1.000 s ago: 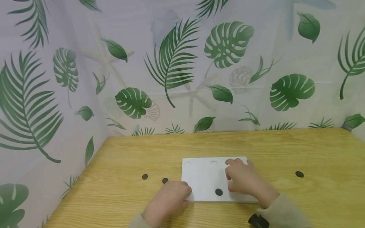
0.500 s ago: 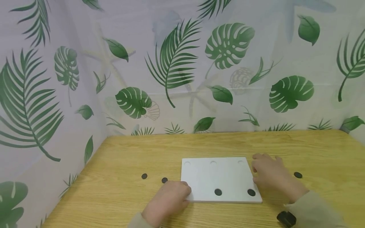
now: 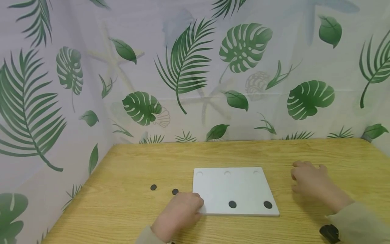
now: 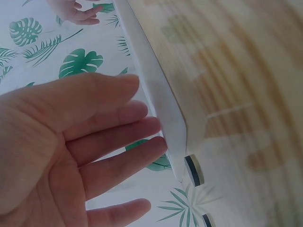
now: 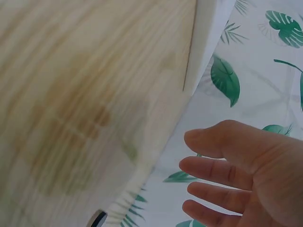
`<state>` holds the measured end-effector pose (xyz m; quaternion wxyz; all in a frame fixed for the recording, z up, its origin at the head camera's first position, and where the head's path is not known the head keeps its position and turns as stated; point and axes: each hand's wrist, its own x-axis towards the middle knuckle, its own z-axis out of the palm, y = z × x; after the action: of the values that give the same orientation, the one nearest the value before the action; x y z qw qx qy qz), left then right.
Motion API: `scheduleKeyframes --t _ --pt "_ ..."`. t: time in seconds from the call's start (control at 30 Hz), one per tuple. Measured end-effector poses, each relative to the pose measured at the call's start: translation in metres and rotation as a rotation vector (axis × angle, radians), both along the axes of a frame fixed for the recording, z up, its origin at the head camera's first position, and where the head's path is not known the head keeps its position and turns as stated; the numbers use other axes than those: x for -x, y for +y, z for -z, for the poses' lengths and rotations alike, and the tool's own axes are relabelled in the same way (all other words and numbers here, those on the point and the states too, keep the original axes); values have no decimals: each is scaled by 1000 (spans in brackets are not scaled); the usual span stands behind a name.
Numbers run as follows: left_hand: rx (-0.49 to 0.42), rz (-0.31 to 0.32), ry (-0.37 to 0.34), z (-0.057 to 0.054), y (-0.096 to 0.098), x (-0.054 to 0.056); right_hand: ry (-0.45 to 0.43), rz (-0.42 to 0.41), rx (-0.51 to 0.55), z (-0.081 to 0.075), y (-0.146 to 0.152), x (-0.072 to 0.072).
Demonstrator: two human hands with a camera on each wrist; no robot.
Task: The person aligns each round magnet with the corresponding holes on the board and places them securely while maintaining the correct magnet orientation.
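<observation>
A thin white board (image 3: 243, 186) lies on the wooden table, with shallow round recesses along its far edge. Two black discs sit near its front edge, one disc (image 3: 232, 204) about midway and one disc (image 3: 267, 204) at the right corner. My left hand (image 3: 180, 211) rests at the board's left edge; in the left wrist view its straight, spread fingertips touch the board's side (image 4: 165, 109). To the right of the board, my right hand (image 3: 313, 183) hovers with relaxed fingers, holding nothing. A black disc (image 5: 97, 218) lies near it on the table, hidden behind the hand in the head view.
Two more black discs lie left of the board, one disc (image 3: 153, 187) farther out and one disc (image 3: 175, 191) just past the left hand. A leaf-printed cloth (image 3: 189, 128) hangs behind and beside the wooden table (image 3: 137, 159).
My right hand has moved right, off the board and over the table by the right disc, uncovering the disc at the board's right corner. The left hand has stayed at the board's edge.
</observation>
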<state>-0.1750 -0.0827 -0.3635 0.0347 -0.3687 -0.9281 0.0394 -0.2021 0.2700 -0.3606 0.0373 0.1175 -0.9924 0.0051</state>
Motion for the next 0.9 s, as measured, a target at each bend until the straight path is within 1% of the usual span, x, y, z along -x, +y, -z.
scheduleKeyframes --t 0.2,0.3,0.63,0.73,0.9 --pt "-7 -9 -21 -1 0 -1 -2 6 -30 -2 19 0" --pt "-9 -14 -26 -1 0 -1 -20 18 -36 -4 25 -1" --pt "-15 -27 -48 -2 1 -1 -47 29 -33 -8 36 -3" --pt "-14 -27 -53 -3 1 -1 -51 33 -18 -5 41 -2" --pt "-11 -25 -61 -3 1 -1 -51 40 -9 4 53 2"
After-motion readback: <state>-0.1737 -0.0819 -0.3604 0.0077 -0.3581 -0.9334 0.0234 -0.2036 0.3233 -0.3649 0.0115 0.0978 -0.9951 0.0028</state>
